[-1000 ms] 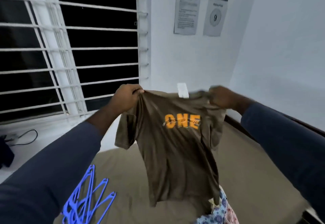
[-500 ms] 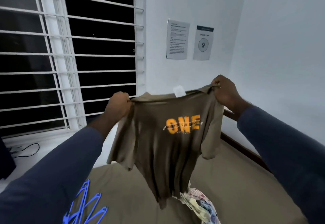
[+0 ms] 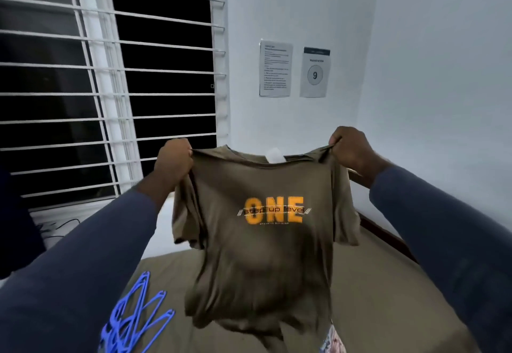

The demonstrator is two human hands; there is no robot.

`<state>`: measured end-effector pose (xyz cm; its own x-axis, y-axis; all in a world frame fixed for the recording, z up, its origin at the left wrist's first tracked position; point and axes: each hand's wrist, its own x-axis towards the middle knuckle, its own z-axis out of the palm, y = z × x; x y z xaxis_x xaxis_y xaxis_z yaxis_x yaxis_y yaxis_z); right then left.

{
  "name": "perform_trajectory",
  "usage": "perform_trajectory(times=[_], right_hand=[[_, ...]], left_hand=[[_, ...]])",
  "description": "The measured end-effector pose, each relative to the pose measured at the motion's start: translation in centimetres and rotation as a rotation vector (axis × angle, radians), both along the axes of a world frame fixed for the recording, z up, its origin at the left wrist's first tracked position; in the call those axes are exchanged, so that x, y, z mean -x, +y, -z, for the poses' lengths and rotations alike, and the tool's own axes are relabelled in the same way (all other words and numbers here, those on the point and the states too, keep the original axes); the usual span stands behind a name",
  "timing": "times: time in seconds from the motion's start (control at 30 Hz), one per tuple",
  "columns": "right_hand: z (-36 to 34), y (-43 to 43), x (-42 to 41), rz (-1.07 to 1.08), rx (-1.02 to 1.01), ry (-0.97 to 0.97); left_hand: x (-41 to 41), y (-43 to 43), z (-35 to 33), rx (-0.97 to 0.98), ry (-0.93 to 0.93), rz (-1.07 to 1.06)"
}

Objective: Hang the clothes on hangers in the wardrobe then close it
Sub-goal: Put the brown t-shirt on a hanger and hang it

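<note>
Left hand (image 3: pixel 173 163) and right hand (image 3: pixel 349 151) pinch brown T-shirt (image 3: pixel 263 242) shoulders, held up; blue hangers (image 3: pixel 133 322) at 7 o'clock on bed (image 3: pixel 388 297).

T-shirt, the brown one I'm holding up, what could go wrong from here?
Both the left hand and right hand grip the T-shirt by its shoulders, so reaching for a hanger could let one side drop and crumple on the bed. The blue hangers lie in a tangled pile; pulling one may drag others along.

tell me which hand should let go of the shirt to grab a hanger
Probably the left hand: the blue hangers lie on the bed just below its forearm, while the right hand holds the shirt on the far side.
</note>
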<state>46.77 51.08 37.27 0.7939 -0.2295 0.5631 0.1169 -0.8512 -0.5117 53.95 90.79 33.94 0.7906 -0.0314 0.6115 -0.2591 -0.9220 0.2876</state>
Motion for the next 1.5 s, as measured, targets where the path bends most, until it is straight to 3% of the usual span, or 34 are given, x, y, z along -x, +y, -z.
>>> perform_trajectory(times=[0.1, 0.2, 0.37, 0.47, 0.57, 0.77, 0.9, 1.13, 1.23, 1.3, 1.37, 1.43, 1.5], right_hand=[[-0.1, 0.2, 0.5, 0.042, -0.080, -0.065], [-0.2, 0.8, 0.8, -0.005, 0.038, 0.065], [-0.4, 2.1, 1.4, 0.034, -0.006, -0.067], [0.8, 2.2, 1.6, 0.019, -0.045, 0.109], [3.4, 1.8, 2.0, 0.002, -0.006, 0.107], [10.1, 1.0, 4.8, -0.096, 0.427, 0.423], [13.2, 0.1, 5.1, -0.176, 0.335, 0.455], [16.7, 1.2, 1.9, -0.438, 0.357, 0.903], [16.7, 2.6, 0.2, -0.493, 0.214, 1.061], [17.2, 3.3, -1.3, -0.520, 0.065, 1.242], [17.7, 4.3, -3.6, -0.525, 0.073, 1.402], [18.1, 5.7, -6.8, -0.500, 0.114, 1.426], [19.3, 7.3, -11.0, -0.426, 0.129, 1.365]], left_hand=[[0.8, 0.3, -0.7, 0.049, -0.055, -0.003], [1.4, 0.4, -0.9, 0.120, -0.010, 0.031], [2.9, -0.1, -0.9, 0.287, 0.023, -0.018], [4.1, 0.2, 0.1, 0.216, 0.017, -0.026], [4.7, 0.7, 2.3, 0.052, 0.095, 0.025], [6.3, 3.4, 7.7, -0.121, 0.210, 0.070], [7.0, 6.2, 11.3, -0.108, 0.249, -0.001], [4.8, 7.7, 15.2, -0.157, 0.688, 0.161], [3.1, 8.7, 15.6, -0.071, 0.873, 0.224], [1.7, 9.6, 16.4, -0.059, 1.127, 0.304], [-0.1, 10.4, 17.3, -0.132, 1.421, 0.349], [-2.4, 11.0, 18.2, -0.150, 1.560, 0.363], [-6.0, 11.3, 19.2, -0.148, 1.498, 0.315]])
